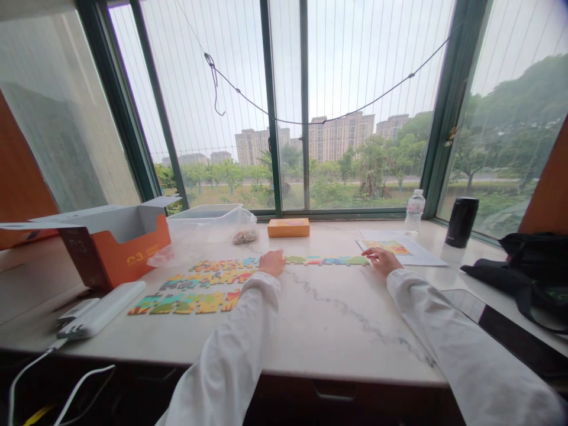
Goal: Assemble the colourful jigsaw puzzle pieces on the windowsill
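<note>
A long row of joined colourful puzzle pieces (328,260) runs across the far middle of the marble table (337,319). My left hand (272,262) rests with curled fingers at the row's left end, touching it. At the row's right end my right hand (380,260) lies with fingers pressed on the last piece. More assembled puzzle strips (204,278) lie to the left, with another strip (186,303) nearer me. Both arms wear white sleeves.
An open orange box (110,242) and a clear plastic tub (206,216) stand at the left, a white device (100,310) with cables in front. An orange puzzle box (288,227), picture sheet (390,247), water bottle (415,211), black cup (461,222) and black bag (528,266) sit by the window.
</note>
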A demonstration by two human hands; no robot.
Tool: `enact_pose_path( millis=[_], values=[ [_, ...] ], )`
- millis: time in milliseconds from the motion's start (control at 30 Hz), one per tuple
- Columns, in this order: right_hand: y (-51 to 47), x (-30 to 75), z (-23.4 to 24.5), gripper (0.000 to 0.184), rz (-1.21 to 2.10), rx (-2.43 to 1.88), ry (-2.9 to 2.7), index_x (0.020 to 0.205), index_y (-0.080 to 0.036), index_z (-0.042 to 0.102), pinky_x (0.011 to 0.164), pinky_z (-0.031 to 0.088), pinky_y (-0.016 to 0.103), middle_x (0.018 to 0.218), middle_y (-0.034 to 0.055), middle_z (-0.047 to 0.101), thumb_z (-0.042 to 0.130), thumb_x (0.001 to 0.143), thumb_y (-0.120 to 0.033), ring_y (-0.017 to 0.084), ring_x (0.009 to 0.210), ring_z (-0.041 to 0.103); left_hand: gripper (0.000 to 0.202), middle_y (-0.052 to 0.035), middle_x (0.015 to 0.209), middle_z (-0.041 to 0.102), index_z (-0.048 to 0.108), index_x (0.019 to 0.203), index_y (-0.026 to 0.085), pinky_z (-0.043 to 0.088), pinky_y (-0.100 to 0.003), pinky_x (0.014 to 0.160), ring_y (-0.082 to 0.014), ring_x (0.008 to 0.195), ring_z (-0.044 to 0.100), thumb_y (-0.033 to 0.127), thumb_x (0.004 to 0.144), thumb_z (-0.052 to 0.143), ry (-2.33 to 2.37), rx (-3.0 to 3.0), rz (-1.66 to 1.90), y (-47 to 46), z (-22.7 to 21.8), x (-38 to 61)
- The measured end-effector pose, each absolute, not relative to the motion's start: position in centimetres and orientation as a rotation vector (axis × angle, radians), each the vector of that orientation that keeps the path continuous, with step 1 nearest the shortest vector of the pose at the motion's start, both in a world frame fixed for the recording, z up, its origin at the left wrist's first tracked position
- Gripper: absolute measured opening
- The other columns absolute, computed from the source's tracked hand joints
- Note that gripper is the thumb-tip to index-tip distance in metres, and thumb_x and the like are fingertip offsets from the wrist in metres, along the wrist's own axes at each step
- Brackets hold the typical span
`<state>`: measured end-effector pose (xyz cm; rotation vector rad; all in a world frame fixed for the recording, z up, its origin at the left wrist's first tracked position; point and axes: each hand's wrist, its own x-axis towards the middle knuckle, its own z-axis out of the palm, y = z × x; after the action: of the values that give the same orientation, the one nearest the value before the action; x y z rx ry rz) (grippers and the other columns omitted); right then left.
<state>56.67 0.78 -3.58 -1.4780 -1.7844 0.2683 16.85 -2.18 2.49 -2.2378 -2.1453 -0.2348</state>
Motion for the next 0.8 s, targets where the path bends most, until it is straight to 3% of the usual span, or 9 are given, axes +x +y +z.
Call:
enact_pose_path(
  millis=[233, 400, 467, 633, 800],
  values=[
    [0.7, 56.3, -3.9, 0.036, 0.323, -1.479, -1.805, 0.088, -0.021, 0.073, 0.078, 0.058, 0.030, 0.094, 0.0050, 0.077, 0.053, 0.066, -0.001, 0.023, 0.092, 0.074, 0.034, -0.0158, 0.124, 0.067, 0.066, 0.122, 0.018, 0.046, -0.040, 0.095, -0.0284, 0.113, 0.062, 0.021, 0.091, 0.050, -2.253, -2.130, -0.219, -2.4, 3.0, 16.1],
    [1.0, 56.4, -4.5, 0.030, 0.293, -1.436, -1.814, 0.086, -0.021, 0.073, 0.085, 0.057, 0.030, 0.102, 0.0051, 0.075, 0.056, 0.069, -0.004, 0.021, 0.093, 0.074, 0.043, -0.0083, 0.129, 0.067, 0.064, 0.129, 0.028, 0.046, -0.037, 0.099, -0.0251, 0.118, 0.059, 0.017, 0.091, 0.049, -2.143, -2.266, -0.229, -2.3, 2.8, 16.4],
    [1.1, 56.4, -4.7, 0.027, 0.295, -1.430, -1.822, 0.085, -0.022, 0.073, 0.088, 0.056, 0.031, 0.100, 0.0044, 0.075, 0.059, 0.069, -0.006, 0.021, 0.092, 0.074, 0.044, -0.0093, 0.129, 0.066, 0.065, 0.128, 0.030, 0.047, -0.039, 0.098, -0.0257, 0.117, 0.061, 0.016, 0.091, 0.047, -2.148, -2.274, -0.201, -2.3, 2.7, 16.7],
    [1.1, 56.4, -4.9, 0.025, 0.259, -1.429, -1.837, 0.086, -0.022, 0.074, 0.090, 0.055, 0.033, 0.100, 0.0040, 0.076, 0.060, 0.070, -0.009, 0.022, 0.092, 0.074, 0.042, -0.0176, 0.125, 0.067, 0.068, 0.125, 0.020, 0.052, -0.041, 0.093, -0.0305, 0.114, 0.064, 0.015, 0.088, 0.049, -2.218, -2.218, -0.158, -2.3, 2.8, 16.7],
    [1.0, 56.4, -4.6, 0.026, 0.230, -1.461, -1.846, 0.087, -0.022, 0.074, 0.091, 0.055, 0.032, 0.104, 0.0043, 0.075, 0.060, 0.071, -0.009, 0.021, 0.095, 0.073, 0.045, -0.0152, 0.130, 0.065, 0.064, 0.129, 0.019, 0.049, -0.037, 0.099, -0.0270, 0.121, 0.060, 0.011, 0.089, 0.046, -2.151, -2.245, -0.209, -2.3, 2.5, 16.9]
  ],
)
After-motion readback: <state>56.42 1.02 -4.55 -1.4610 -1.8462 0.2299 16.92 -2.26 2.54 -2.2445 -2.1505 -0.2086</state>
